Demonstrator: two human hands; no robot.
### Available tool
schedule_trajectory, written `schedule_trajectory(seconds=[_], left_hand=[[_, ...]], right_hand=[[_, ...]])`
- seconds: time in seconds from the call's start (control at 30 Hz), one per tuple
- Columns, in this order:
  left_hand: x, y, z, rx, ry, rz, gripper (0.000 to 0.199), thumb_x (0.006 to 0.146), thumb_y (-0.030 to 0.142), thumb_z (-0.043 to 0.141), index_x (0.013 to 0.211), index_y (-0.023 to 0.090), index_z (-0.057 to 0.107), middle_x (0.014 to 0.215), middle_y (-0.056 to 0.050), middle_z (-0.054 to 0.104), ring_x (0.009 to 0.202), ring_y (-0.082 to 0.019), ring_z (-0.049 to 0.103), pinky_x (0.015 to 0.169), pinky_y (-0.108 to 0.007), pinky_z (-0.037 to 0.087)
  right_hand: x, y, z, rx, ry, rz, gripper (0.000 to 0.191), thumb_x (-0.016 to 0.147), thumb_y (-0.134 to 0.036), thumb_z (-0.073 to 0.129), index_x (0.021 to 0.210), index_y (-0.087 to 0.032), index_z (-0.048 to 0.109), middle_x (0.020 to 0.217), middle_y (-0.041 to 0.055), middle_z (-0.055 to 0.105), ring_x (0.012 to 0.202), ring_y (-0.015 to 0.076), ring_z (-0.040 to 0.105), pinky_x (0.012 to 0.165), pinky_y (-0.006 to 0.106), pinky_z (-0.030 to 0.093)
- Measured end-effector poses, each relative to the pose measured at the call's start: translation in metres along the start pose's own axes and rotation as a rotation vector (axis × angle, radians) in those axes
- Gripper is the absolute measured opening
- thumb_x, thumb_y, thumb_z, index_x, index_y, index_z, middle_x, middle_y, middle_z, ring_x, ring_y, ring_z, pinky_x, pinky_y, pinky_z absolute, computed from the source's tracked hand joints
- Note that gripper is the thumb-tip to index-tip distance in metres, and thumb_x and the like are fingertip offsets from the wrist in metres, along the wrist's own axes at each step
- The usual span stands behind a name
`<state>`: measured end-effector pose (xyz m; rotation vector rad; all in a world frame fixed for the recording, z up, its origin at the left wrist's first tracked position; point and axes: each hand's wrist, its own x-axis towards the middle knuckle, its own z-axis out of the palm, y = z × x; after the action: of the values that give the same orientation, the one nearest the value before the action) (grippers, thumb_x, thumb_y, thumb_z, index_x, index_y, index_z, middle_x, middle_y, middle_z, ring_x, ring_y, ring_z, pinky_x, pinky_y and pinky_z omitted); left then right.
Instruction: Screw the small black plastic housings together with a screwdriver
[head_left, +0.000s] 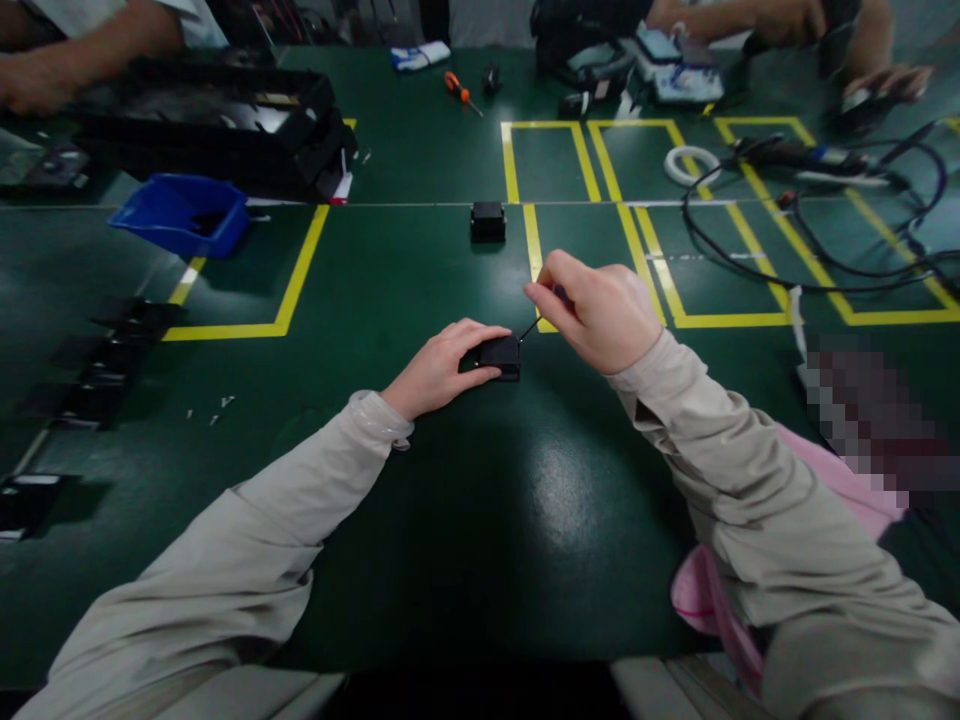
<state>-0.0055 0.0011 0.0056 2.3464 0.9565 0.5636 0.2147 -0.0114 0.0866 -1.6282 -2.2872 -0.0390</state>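
A small black box (499, 354) sits on the green table in front of me. My left hand (448, 366) grips it from the left, fingers along the far edge and thumb on the near side. From the right, my right hand (596, 308) pinches a thin dark rod-like tool (531, 329), whose tip meets the box's right edge near a small shiny spot. My fingers hide the tool's other end, so its exact kind does not show. Farther back stands a similar black box (488, 222), apart from both hands. Several small screws (215, 418) lie loose on the left.
A blue bin (184, 215) and stacked black trays (217, 120) stand at the left, above a row of black parts (105, 365). An orange screwdriver (460, 92) lies at the back. Right are a tape roll (691, 165) and a cabled tool (817, 157). Other people's arms (112, 60) reach in across the table.
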Motion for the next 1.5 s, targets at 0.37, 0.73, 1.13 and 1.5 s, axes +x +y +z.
schedule_trajectory(seconds=[0.37,0.73,1.13,1.5], left_hand=[[0.0003,0.0001,-0.0005,0.019,-0.006,-0.009,0.046,0.093,0.035,0.062,0.137,0.023,0.053,0.126,-0.008,0.059,0.118,-0.023,0.056,0.103,-0.038,0.044],[-0.0008,0.0004,-0.0001,0.026,-0.003,-0.008,0.046,0.094,0.034,0.061,0.138,0.023,0.053,0.126,-0.008,0.059,0.118,-0.022,0.056,0.104,-0.038,0.044],[-0.0007,0.0004,0.0007,0.051,-0.005,0.001,0.046,0.094,0.034,0.061,0.138,0.022,0.052,0.127,-0.008,0.059,0.118,-0.023,0.056,0.104,-0.038,0.044],[-0.0013,-0.0003,0.0007,0.052,0.000,0.002,0.046,0.094,0.032,0.062,0.138,0.021,0.053,0.126,-0.008,0.059,0.118,-0.022,0.056,0.104,-0.037,0.044]], right_hand=[[0.0007,-0.0002,-0.0015,0.033,-0.042,-0.016,0.033,0.098,-0.040,0.036,0.107,-0.019,0.060,0.074,0.0025,0.066,0.065,0.0163,0.059,0.065,0.029,0.037],[0.0007,-0.0003,-0.0006,0.039,-0.030,-0.035,0.031,0.098,-0.039,0.037,0.107,-0.020,0.059,0.074,0.0022,0.066,0.065,0.0174,0.060,0.064,0.030,0.036],[0.0009,-0.0008,-0.0007,0.040,-0.036,-0.022,0.030,0.097,-0.037,0.038,0.108,-0.019,0.060,0.073,0.0013,0.066,0.063,0.0158,0.059,0.063,0.029,0.034],[-0.0002,-0.0020,-0.0006,0.034,-0.039,-0.043,0.032,0.098,-0.035,0.036,0.111,-0.019,0.060,0.074,0.0017,0.067,0.064,0.0163,0.059,0.063,0.029,0.033]])
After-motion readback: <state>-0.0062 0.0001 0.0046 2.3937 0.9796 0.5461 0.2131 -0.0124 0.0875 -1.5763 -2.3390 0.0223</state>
